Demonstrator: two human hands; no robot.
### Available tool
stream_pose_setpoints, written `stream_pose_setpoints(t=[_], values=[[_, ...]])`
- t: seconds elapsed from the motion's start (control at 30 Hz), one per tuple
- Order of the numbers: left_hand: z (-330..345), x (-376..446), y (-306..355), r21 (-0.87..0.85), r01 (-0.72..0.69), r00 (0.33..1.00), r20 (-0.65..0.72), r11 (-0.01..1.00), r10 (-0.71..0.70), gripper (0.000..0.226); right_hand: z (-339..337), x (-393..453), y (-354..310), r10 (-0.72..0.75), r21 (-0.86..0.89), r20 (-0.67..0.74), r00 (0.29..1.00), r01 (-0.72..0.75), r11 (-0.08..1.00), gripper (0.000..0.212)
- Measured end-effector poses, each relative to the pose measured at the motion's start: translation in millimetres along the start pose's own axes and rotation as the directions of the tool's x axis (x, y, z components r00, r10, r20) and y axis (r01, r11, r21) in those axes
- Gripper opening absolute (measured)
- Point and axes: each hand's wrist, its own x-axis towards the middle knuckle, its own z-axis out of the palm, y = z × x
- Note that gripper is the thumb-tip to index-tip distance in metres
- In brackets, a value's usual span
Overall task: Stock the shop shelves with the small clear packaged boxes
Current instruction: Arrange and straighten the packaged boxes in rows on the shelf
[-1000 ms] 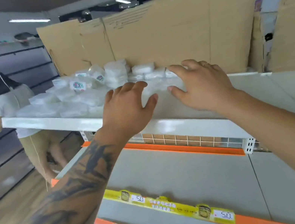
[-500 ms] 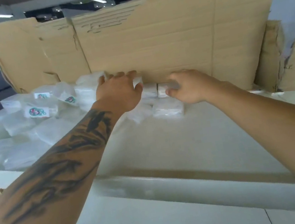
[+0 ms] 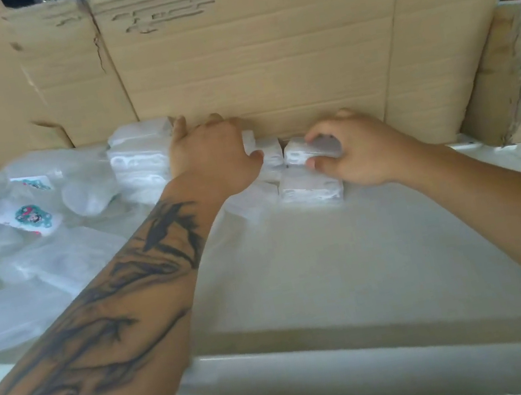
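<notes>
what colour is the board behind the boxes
Plain tan-brown corrugated cardboard, torn along its top; head view.

Flattened cardboard (image 3: 262,57) stands along the far edge of the shelf (image 3: 351,268), with a stack of boxes (image 3: 141,159) against it at centre-left. Loose packages (image 3: 34,244) lie heaped to the left (some overlapping). The left hand (image 3: 210,157) and right hand (image 3: 359,152) rest side by side at the far middle, the right closed around a box (image 3: 306,151) sitting on another box (image 3: 311,190).

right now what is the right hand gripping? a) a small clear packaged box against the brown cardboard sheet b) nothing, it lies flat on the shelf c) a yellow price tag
a: the right hand pinches a small clear packaged box, thumb below and fingers on top, just in front of the brown cardboard sheet.
</notes>
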Motion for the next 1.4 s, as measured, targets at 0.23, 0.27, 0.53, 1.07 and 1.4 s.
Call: stream_pose_setpoints(t=[0.23,0.27,0.53,1.07,1.4], values=[[10,4,-4,-0.183,-0.084,0.996,-0.030,0.980,0.080,0.046,-4,-14,7,-0.004,0.027,-0.017,1.000,0.005,1.000,0.045],[12,5,-4,-0.221,-0.096,0.995,-0.037,0.970,0.090,0.045,-4,-16,7,-0.008,0.031,-0.026,1.000,0.009,0.999,0.045],[19,2,6,-0.330,-0.091,0.996,-0.013,0.940,0.092,0.035,-10,-20,10,-0.009,0.012,-0.062,0.998,0.010,1.000,0.048],[-47,-89,79,-0.503,-0.351,0.915,-0.365,0.790,0.173,0.032,-82,-151,-5,0.017,0.075,-0.240,0.971,0.001,0.997,0.043],[-65,-202,237,-0.511,-0.505,0.850,-0.432,0.695,0.301,0.038,-136,-340,67,0.133,0.127,-0.397,0.908,-0.089,0.988,0.042]])
